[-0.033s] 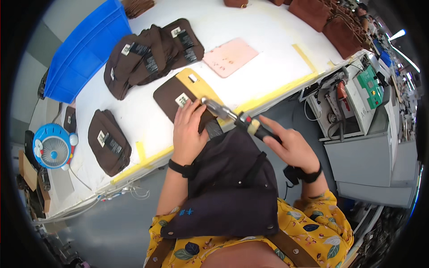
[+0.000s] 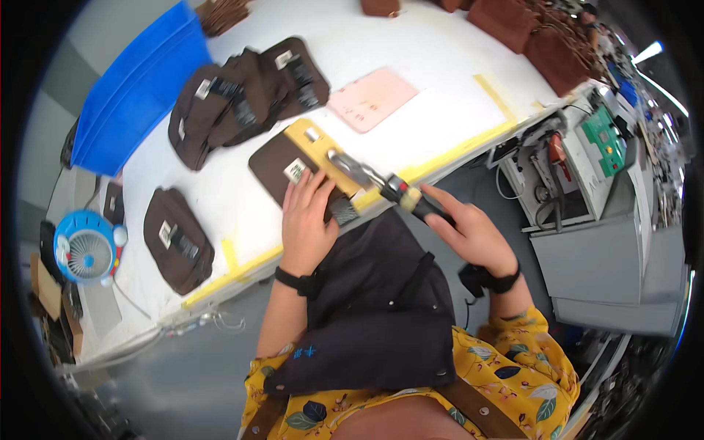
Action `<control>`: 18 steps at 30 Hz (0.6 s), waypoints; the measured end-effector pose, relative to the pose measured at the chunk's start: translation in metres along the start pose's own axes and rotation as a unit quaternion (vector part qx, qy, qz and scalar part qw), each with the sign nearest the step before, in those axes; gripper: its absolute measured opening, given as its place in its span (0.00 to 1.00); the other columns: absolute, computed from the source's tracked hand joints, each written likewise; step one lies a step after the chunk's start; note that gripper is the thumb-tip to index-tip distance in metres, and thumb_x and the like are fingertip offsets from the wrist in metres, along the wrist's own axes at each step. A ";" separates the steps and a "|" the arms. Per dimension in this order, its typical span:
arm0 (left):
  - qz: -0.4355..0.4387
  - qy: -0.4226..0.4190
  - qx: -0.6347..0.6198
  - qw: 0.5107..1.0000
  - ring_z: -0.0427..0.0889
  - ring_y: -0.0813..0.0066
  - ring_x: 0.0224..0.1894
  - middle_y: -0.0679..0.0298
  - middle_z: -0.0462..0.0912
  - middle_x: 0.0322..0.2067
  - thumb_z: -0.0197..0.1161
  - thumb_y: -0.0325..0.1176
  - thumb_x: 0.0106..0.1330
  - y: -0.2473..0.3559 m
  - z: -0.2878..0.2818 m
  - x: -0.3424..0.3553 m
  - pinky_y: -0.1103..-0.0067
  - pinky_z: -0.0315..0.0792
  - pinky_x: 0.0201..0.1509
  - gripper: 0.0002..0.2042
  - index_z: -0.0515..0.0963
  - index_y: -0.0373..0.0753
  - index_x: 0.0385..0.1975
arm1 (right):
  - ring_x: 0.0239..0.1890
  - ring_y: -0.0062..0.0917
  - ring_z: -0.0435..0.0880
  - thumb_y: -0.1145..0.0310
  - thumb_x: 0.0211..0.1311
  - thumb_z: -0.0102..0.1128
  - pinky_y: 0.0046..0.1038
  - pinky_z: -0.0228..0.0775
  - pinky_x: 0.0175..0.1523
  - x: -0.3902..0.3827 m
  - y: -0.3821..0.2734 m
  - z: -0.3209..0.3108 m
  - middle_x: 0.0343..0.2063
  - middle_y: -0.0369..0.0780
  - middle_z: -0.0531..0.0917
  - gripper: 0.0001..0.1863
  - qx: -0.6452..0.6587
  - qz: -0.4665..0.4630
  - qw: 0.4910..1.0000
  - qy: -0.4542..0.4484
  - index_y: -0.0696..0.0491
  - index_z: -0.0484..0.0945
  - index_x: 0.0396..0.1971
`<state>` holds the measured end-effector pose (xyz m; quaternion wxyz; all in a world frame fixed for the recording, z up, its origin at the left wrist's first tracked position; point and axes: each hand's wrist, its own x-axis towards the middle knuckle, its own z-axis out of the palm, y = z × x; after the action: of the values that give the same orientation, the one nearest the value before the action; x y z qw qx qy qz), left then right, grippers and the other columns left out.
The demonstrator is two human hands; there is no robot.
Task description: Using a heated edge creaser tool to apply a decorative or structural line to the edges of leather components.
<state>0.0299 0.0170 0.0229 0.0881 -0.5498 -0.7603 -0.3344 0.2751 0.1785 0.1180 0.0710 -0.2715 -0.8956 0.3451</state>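
Resting the left hand (image 2: 308,224) on the dark brown piece (image 2: 273,170), left of the tan strip (image 2: 320,152), palm down with fingers unclenched, outstretched and loosely side by side. Gripping a handheld tool (image 2: 402,192) with the right hand (image 2: 475,233), right of the strip, between index finger and thumb at the black handle, with remaining fingers mostly hidden. Angling the metal end over the strip; cannot tell whether touching.

left fingers (image 2: 311,192) lie extended, right fingers (image 2: 447,205) curled.
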 end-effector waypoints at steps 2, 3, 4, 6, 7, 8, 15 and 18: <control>-0.035 -0.019 -0.034 0.999 0.71 0.47 0.71 0.53 0.81 0.61 0.71 0.37 0.64 -0.005 0.005 -0.008 0.52 0.61 0.75 0.16 0.84 0.33 0.47 | 0.35 0.52 0.86 0.56 0.74 0.58 0.48 0.77 0.39 0.034 0.011 0.018 0.30 0.52 0.85 0.25 -0.054 0.008 0.996 0.076 0.48 0.74 0.66; -0.020 -0.011 0.002 1.000 0.71 0.47 0.71 0.55 0.79 0.64 0.71 0.37 0.65 -0.016 0.005 -0.015 0.51 0.61 0.74 0.15 0.85 0.36 0.47 | 0.35 0.52 0.86 0.56 0.74 0.57 0.48 0.78 0.40 0.055 0.019 0.032 0.30 0.52 0.86 0.23 -0.050 -0.028 0.989 0.134 0.49 0.74 0.64; -0.020 -0.029 0.010 0.999 0.72 0.44 0.70 0.54 0.81 0.62 0.70 0.36 0.65 -0.018 0.003 -0.017 0.50 0.61 0.74 0.11 0.86 0.34 0.39 | 0.36 0.52 0.87 0.57 0.75 0.56 0.48 0.78 0.40 0.074 0.022 0.039 0.31 0.52 0.86 0.23 -0.035 -0.030 0.986 0.160 0.49 0.74 0.64; -0.007 -0.007 0.011 1.000 0.73 0.43 0.68 0.54 0.85 0.56 0.69 0.33 0.66 -0.020 0.002 -0.023 0.51 0.60 0.75 0.09 0.86 0.33 0.32 | 0.34 0.51 0.86 0.57 0.74 0.56 0.47 0.78 0.40 0.111 0.026 0.049 0.31 0.52 0.87 0.23 -0.068 -0.023 0.982 0.172 0.51 0.74 0.63; -0.014 -0.007 0.002 1.000 0.74 0.45 0.68 0.56 0.85 0.56 0.68 0.32 0.66 -0.020 -0.001 -0.024 0.52 0.59 0.76 0.07 0.87 0.35 0.33 | 0.34 0.50 0.87 0.57 0.74 0.56 0.48 0.78 0.39 0.123 0.028 0.052 0.31 0.51 0.87 0.23 -0.105 -0.019 0.980 0.166 0.53 0.73 0.62; -0.056 -0.019 -0.027 0.998 0.73 0.47 0.69 0.58 0.85 0.58 0.66 0.31 0.67 -0.009 -0.004 -0.022 0.54 0.58 0.77 0.07 0.88 0.37 0.39 | 0.39 0.47 0.86 0.61 0.70 0.59 0.46 0.77 0.43 0.132 0.032 0.056 0.36 0.48 0.86 0.25 -0.131 -0.014 0.977 0.167 0.54 0.73 0.63; -0.059 -0.064 -0.126 0.988 0.70 0.52 0.73 0.61 0.86 0.58 0.63 0.31 0.71 -0.016 -0.007 -0.015 0.54 0.50 0.80 0.11 0.87 0.38 0.49 | 0.46 0.46 0.84 0.55 0.72 0.60 0.43 0.76 0.52 0.125 0.003 0.100 0.40 0.52 0.86 0.31 -0.040 -0.149 0.974 0.166 0.62 0.72 0.65; -0.064 -0.088 -0.148 0.983 0.68 0.50 0.74 0.57 0.86 0.56 0.62 0.31 0.73 -0.030 -0.026 -0.027 0.54 0.50 0.81 0.13 0.83 0.32 0.52 | 0.50 0.49 0.85 0.54 0.74 0.58 0.45 0.76 0.54 0.147 -0.021 0.114 0.47 0.57 0.85 0.32 0.129 -0.072 0.989 0.019 0.64 0.70 0.66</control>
<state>0.0076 -0.0245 0.0168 -0.0830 -0.5346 -0.7408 -0.3982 0.1063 0.1788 0.0373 0.1471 -0.2009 -0.8594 0.4465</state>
